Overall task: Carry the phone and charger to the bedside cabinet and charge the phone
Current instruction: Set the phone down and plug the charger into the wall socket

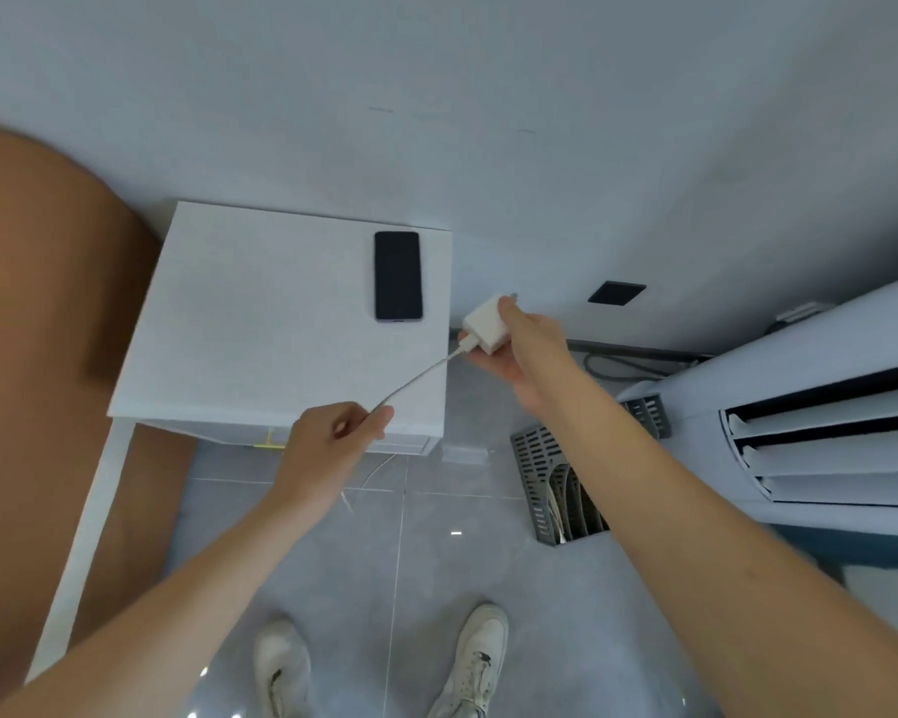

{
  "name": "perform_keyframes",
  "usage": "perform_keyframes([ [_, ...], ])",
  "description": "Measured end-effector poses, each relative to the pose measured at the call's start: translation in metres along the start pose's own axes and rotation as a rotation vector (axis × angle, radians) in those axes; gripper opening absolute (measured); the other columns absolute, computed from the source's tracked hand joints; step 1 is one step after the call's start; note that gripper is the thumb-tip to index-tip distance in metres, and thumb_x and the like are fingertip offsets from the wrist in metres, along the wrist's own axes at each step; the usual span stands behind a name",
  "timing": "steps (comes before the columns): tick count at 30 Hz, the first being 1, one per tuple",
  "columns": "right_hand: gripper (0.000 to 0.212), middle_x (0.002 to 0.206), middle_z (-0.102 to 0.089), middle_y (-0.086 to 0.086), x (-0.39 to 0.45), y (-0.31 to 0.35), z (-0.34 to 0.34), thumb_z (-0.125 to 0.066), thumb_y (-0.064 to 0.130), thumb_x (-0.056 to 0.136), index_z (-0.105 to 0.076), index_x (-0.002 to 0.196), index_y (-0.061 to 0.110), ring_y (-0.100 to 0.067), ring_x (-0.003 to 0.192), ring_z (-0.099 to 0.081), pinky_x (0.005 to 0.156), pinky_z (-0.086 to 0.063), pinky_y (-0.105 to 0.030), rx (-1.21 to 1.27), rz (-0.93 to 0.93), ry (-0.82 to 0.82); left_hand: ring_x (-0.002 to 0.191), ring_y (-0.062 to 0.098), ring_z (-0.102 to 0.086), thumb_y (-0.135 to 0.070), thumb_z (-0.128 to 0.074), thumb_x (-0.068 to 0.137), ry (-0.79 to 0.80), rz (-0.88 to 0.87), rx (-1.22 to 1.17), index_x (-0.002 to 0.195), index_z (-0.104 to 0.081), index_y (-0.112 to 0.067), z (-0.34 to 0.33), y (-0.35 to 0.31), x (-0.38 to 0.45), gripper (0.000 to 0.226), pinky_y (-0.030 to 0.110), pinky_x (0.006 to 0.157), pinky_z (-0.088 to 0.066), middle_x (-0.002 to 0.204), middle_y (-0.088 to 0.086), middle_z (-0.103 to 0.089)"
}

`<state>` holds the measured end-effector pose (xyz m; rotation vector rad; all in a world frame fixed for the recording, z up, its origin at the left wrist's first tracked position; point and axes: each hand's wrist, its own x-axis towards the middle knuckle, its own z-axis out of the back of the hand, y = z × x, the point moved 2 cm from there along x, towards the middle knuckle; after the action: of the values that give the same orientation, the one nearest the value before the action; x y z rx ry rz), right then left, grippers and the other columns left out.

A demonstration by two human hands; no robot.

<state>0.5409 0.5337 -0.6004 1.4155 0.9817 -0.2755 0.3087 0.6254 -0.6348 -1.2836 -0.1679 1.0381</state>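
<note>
A black phone lies face up near the far right corner of the white bedside cabinet. My right hand grips the white charger plug just right of the cabinet's right edge, prongs pointing toward the wall. The white cable runs from the plug down to my left hand, which pinches it over the cabinet's front right corner. More cable hangs below that hand. A dark wall socket sits on the wall to the right of the plug.
An orange-brown bed fills the left side. A floor-standing air conditioner is at the right, with a grey slotted basket beside it. A dark cord lies along the wall base. My white shoes stand on grey tiles.
</note>
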Motion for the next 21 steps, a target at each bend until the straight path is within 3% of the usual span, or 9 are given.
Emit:
perform_keyframes([
  [4, 0.029, 0.106, -0.058, -0.024, 0.018, 0.001, 0.049, -0.052, 0.024, 0.108, -0.050, 0.117, -0.003, -0.034, 0.090, -0.066, 0.075, -0.060, -0.048, 0.305, -0.085, -0.013, 0.050, 0.021, -0.035, -0.037, -0.074, 0.094, 0.070, -0.022, -0.008, 0.064, -0.070, -0.013, -0.008, 0.016, -0.001, 0.039, 0.024, 0.047, -0.035, 0.061, 0.017, -0.038],
  [6, 0.028, 0.105, -0.057, -0.023, 0.035, -0.003, 0.069, -0.051, 0.025, 0.108, -0.049, 0.120, -0.001, -0.030, 0.083, -0.062, 0.072, -0.056, -0.041, 0.398, -0.092, -0.040, 0.049, 0.019, -0.034, -0.032, -0.074, 0.093, 0.118, -0.053, 0.037, 0.066, -0.068, -0.011, -0.013, 0.023, 0.010, 0.035, 0.028, 0.051, -0.034, 0.055, 0.009, -0.036],
  [8, 0.016, 0.097, -0.056, -0.019, 0.054, -0.011, 0.088, -0.056, 0.020, 0.106, -0.052, 0.109, 0.004, -0.024, 0.076, -0.057, 0.067, -0.051, -0.034, 0.445, -0.072, 0.001, 0.047, 0.016, -0.034, -0.028, -0.074, 0.093, 0.161, -0.080, 0.083, 0.068, -0.067, -0.010, -0.017, 0.029, 0.025, 0.032, 0.029, 0.052, -0.034, 0.050, -0.001, -0.039],
  [11, 0.018, 0.084, -0.050, -0.011, 0.079, -0.025, 0.116, -0.069, 0.009, 0.096, -0.052, 0.098, 0.012, -0.017, 0.064, -0.050, 0.055, -0.047, -0.025, 0.360, -0.012, 0.026, 0.044, 0.018, -0.037, -0.027, -0.076, 0.092, 0.214, -0.130, 0.081, 0.072, -0.072, -0.013, -0.028, 0.036, 0.048, 0.025, 0.030, 0.052, -0.036, 0.048, -0.004, -0.048],
  [16, 0.030, 0.101, -0.045, -0.012, 0.121, -0.038, 0.161, -0.064, -0.006, 0.085, -0.051, 0.105, 0.011, -0.016, 0.070, -0.048, 0.050, -0.041, -0.022, 0.199, 0.068, 0.012, 0.041, 0.007, -0.047, -0.024, -0.079, 0.091, 0.241, -0.349, 0.147, 0.073, -0.077, -0.024, -0.068, 0.016, 0.085, 0.017, 0.020, 0.040, -0.038, 0.057, -0.006, -0.062],
  [21, 0.025, 0.097, -0.048, -0.013, 0.165, -0.036, 0.200, -0.063, -0.004, 0.086, -0.053, 0.104, 0.010, -0.017, 0.066, -0.049, 0.045, -0.040, -0.020, 0.063, 0.111, -0.036, 0.048, 0.002, -0.057, -0.019, -0.080, 0.090, 0.192, -0.516, 0.251, 0.085, -0.080, -0.023, -0.099, 0.004, 0.126, 0.006, 0.008, 0.046, -0.041, 0.068, -0.004, -0.063],
])
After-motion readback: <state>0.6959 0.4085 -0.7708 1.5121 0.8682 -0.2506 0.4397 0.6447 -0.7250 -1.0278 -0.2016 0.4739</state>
